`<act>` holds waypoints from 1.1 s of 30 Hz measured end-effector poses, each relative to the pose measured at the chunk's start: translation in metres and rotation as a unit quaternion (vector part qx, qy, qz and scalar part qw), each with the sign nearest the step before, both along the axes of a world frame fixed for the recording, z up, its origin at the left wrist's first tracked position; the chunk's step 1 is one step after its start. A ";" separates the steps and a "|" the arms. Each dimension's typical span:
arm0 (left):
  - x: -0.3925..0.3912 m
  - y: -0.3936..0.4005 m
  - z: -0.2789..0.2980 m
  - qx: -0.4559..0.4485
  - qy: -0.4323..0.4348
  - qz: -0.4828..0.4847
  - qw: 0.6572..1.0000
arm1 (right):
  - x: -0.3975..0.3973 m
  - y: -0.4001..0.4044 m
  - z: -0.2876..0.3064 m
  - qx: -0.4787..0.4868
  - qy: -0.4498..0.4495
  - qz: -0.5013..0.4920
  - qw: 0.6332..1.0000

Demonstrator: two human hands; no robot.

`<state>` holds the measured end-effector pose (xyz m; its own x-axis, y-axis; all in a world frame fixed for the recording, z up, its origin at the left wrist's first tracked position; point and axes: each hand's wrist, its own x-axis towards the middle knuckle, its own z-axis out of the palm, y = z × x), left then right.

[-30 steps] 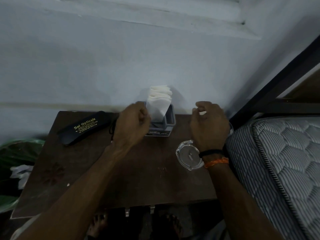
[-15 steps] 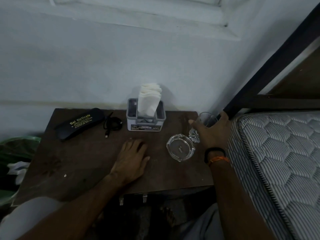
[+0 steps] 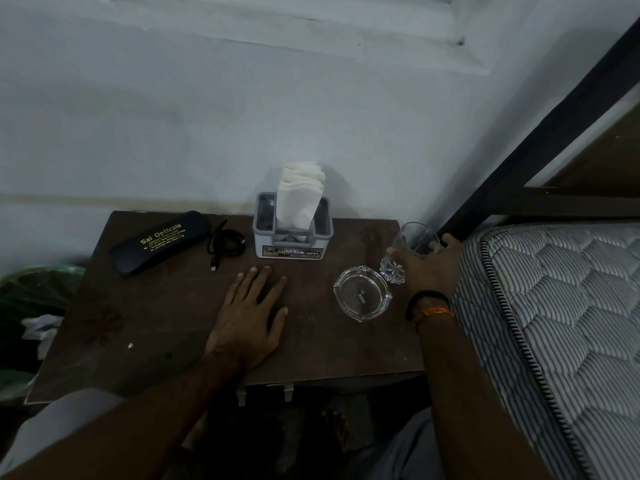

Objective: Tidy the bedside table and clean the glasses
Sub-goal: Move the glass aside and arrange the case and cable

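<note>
A dark wooden bedside table (image 3: 145,327) stands against the wall. My right hand (image 3: 429,268) grips a clear drinking glass (image 3: 412,242) at the table's back right corner, tilted towards the wall. My left hand (image 3: 251,313) lies flat on the table top, fingers apart, holding nothing. A black glasses case (image 3: 161,241) with gold lettering rests at the back left. Beside it lies a coiled black cable (image 3: 225,244). A grey tissue holder (image 3: 292,232) with white tissues stands at the back middle. A clear glass ashtray (image 3: 362,297) sits left of my right wrist.
A mattress (image 3: 561,323) with a striped edge presses against the table's right side, under a dark bed frame (image 3: 540,123). A green bag (image 3: 31,296) with white paper lies on the floor to the left. The pale wall (image 3: 207,133) backs the table.
My left hand came off the tissue holder and went down flat on the table. My right hand moved right and took hold of the glass. Little has changed in the last half second.
</note>
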<state>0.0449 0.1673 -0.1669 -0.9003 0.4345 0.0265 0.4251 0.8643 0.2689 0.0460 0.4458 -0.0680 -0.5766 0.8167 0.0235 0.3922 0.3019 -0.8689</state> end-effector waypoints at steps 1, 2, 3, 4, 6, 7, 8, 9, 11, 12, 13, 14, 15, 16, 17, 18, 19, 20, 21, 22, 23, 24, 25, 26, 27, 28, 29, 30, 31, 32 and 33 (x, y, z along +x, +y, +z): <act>0.000 0.000 -0.001 -0.002 0.001 0.000 1.000 | 0.001 0.000 -0.003 0.001 -0.002 -0.001 1.000; 0.000 0.001 -0.002 -0.001 0.005 -0.001 1.000 | 0.001 0.001 -0.005 0.002 -0.003 -0.003 1.000; 0.000 0.001 -0.003 -0.001 0.010 0.001 1.000 | 0.000 0.001 -0.008 0.000 -0.002 -0.002 1.000; 0.000 0.000 -0.003 -0.003 0.012 0.003 1.000 | 0.000 0.001 -0.010 -0.002 0.001 0.002 1.000; -0.002 0.001 -0.003 -0.009 0.007 0.003 1.000 | -0.003 0.001 -0.013 -0.006 -0.004 0.007 1.000; -0.002 0.001 -0.003 -0.011 0.007 0.002 1.000 | -0.005 0.001 -0.014 -0.006 -0.005 0.006 1.000; -0.002 0.001 -0.004 -0.011 0.009 0.001 1.000 | -0.006 0.001 -0.016 -0.006 -0.003 0.001 1.000; -0.002 0.001 -0.004 -0.010 0.013 0.001 1.000 | -0.007 0.001 -0.017 -0.006 0.000 -0.007 1.000; -0.002 0.001 -0.005 -0.011 0.018 0.002 1.000 | -0.006 -0.003 -0.017 0.002 0.006 -0.023 1.000; -0.001 0.001 -0.005 -0.012 0.019 0.002 1.000 | -0.005 -0.006 -0.016 0.009 0.007 -0.030 0.999; -0.002 0.001 -0.005 -0.012 0.019 0.002 1.000 | -0.004 -0.008 -0.015 0.018 0.010 -0.036 0.999; -0.002 0.001 -0.005 -0.013 0.020 0.001 1.000 | -0.003 -0.010 -0.013 0.028 0.014 -0.039 0.999; -0.002 0.001 -0.005 -0.014 0.021 0.001 1.000 | -0.002 -0.012 -0.010 0.041 0.019 -0.038 0.998; -0.003 0.001 -0.005 -0.015 0.022 0.000 1.000 | 0.000 -0.014 -0.006 0.061 0.026 -0.034 0.997; -0.003 0.001 -0.005 -0.017 0.022 -0.001 1.000 | 0.003 -0.016 -0.002 0.085 0.034 -0.029 0.995; -0.003 0.001 -0.005 -0.020 0.022 -0.001 1.000 | 0.005 -0.018 0.003 0.106 0.041 -0.023 0.993; -0.002 0.001 -0.006 -0.022 0.023 -0.001 0.999 | 0.009 -0.020 0.009 0.120 0.049 -0.016 0.991; -0.002 0.001 -0.005 -0.022 0.024 -0.001 0.999 | 0.012 -0.021 0.014 0.126 0.057 -0.008 0.990; -0.002 0.001 -0.005 -0.023 0.023 -0.001 0.999 | 0.015 -0.022 0.018 0.126 0.061 0.008 0.990; -0.003 0.002 -0.005 -0.024 0.022 -0.001 0.999 | 0.018 -0.023 0.021 0.118 0.061 0.027 0.991; -0.002 0.002 -0.004 -0.025 0.021 -0.003 0.999 | 0.022 -0.025 0.021 0.103 0.056 0.048 0.992; -0.002 0.002 -0.004 -0.025 0.021 -0.004 0.999 | 0.025 -0.028 0.020 0.088 0.053 0.065 0.993; -0.002 0.001 -0.004 -0.024 0.021 -0.005 0.999 | 0.030 -0.031 0.017 0.078 0.053 0.071 0.993; -0.002 0.001 -0.004 -0.024 0.020 -0.005 1.000 | 0.034 -0.036 0.014 0.073 0.057 0.071 0.993; -0.002 0.001 -0.004 -0.023 0.019 -0.005 1.000 | 0.038 -0.040 0.010 0.072 0.057 0.073 0.993; -0.002 0.001 -0.004 -0.024 0.019 -0.005 1.000 | 0.041 -0.045 0.006 0.074 0.050 0.079 0.993; -0.002 0.001 -0.004 -0.024 0.020 -0.006 0.999 | 0.044 -0.048 0.003 0.082 0.039 0.087 0.992; -0.002 0.001 -0.004 -0.022 0.022 -0.007 0.999 | 0.044 -0.049 -0.001 0.090 0.028 0.094 0.991; -0.002 0.001 -0.004 -0.020 0.023 -0.007 1.000 | 0.045 -0.051 -0.005 0.095 0.018 0.101 0.990; -0.002 0.001 -0.004 -0.019 0.023 -0.008 1.000 | 0.045 -0.051 -0.007 0.097 0.013 0.103 0.990; -0.002 0.001 -0.005 -0.021 0.020 -0.009 1.000 | 0.045 -0.050 -0.009 0.099 0.008 0.105 0.990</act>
